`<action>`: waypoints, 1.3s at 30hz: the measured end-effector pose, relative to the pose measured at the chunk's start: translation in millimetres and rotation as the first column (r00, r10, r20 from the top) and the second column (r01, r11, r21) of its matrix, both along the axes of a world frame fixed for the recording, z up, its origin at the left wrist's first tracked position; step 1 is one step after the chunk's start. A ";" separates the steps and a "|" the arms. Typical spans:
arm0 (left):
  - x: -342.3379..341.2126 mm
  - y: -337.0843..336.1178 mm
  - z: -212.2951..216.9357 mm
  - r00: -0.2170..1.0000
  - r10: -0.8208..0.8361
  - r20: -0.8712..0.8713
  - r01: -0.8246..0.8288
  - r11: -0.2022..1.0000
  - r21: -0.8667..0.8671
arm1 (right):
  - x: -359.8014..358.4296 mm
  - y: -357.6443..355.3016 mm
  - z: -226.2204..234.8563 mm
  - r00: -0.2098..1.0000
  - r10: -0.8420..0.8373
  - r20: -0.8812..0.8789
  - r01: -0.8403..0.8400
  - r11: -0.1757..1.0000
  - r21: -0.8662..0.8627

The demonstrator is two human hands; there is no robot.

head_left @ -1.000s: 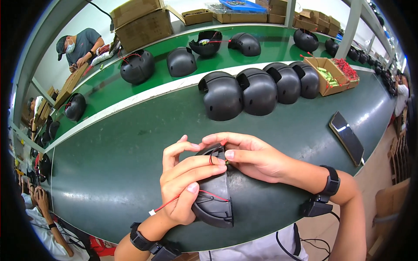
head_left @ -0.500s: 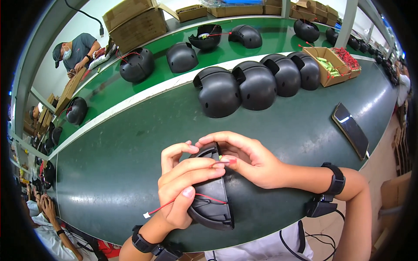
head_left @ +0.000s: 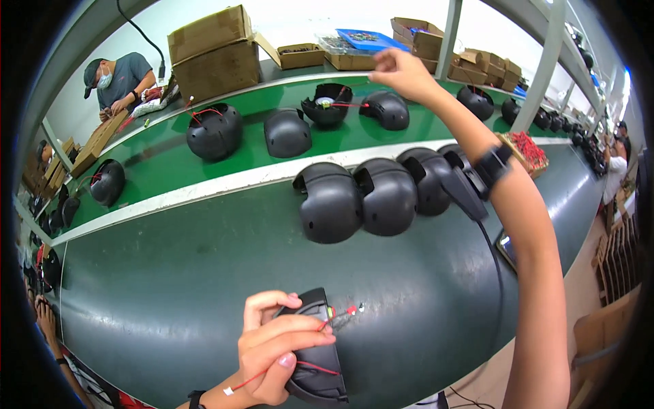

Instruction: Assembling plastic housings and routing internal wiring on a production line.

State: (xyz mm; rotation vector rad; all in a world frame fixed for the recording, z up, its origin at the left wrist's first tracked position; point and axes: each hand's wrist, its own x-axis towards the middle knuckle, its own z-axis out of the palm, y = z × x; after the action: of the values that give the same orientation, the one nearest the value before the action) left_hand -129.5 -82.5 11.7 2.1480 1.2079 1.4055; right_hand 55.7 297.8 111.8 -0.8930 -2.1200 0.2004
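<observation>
My left hand [head_left: 276, 347] is closed around a black half-shell [head_left: 319, 388], held on edge just above the near part of the bench. A thin red wire [head_left: 317, 366] runs from the shell across my fingers to a small white connector [head_left: 229, 390]. By the fingertips, a small yellow-green part [head_left: 331, 312] shows at the shell's edge, and a short lead ends in a red piece [head_left: 351, 310]. My right hand [head_left: 405, 73] is raised far forward, its fingers loosely bent and apart, in front of a blue tray [head_left: 368, 39]. Nothing shows in it.
A row of black domed shells [head_left: 330, 204] stands mid-bench, partly behind my right forearm. More shells [head_left: 214, 133] with red wires sit on the green strip beyond. A carton of red-wired parts [head_left: 528, 151] and a phone [head_left: 506, 251] lie right. A person [head_left: 129, 78] works far left.
My right hand has left the half-shell and swung up and away to the far boxes. My left hand still holds the shell. The view has tilted upward, so the bench sits lower.
</observation>
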 end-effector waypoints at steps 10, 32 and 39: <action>-3.0 -13.4 -2.9 0.989 -0.071 0.131 0.074 0.997 -0.012 | -10.0 94.0 -63.7 0.677 -0.331 0.657 0.511 0.854 -0.096; -35.7 -8.4 -1.5 0.993 -0.104 0.058 0.101 0.993 0.056 | 72.5 -289.6 -89.5 0.751 0.387 0.535 -0.559 0.803 0.205; -44.2 -9.4 -2.9 0.994 -0.094 0.051 0.092 0.995 0.044 | 36.5 -305.1 -88.3 0.737 0.670 0.083 -0.651 0.738 -0.176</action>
State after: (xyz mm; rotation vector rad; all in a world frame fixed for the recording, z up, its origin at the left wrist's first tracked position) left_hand -173.6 -91.9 8.8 2.1510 1.0542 1.4505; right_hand 92.2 -7.3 23.5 -0.1709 -2.5119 0.6741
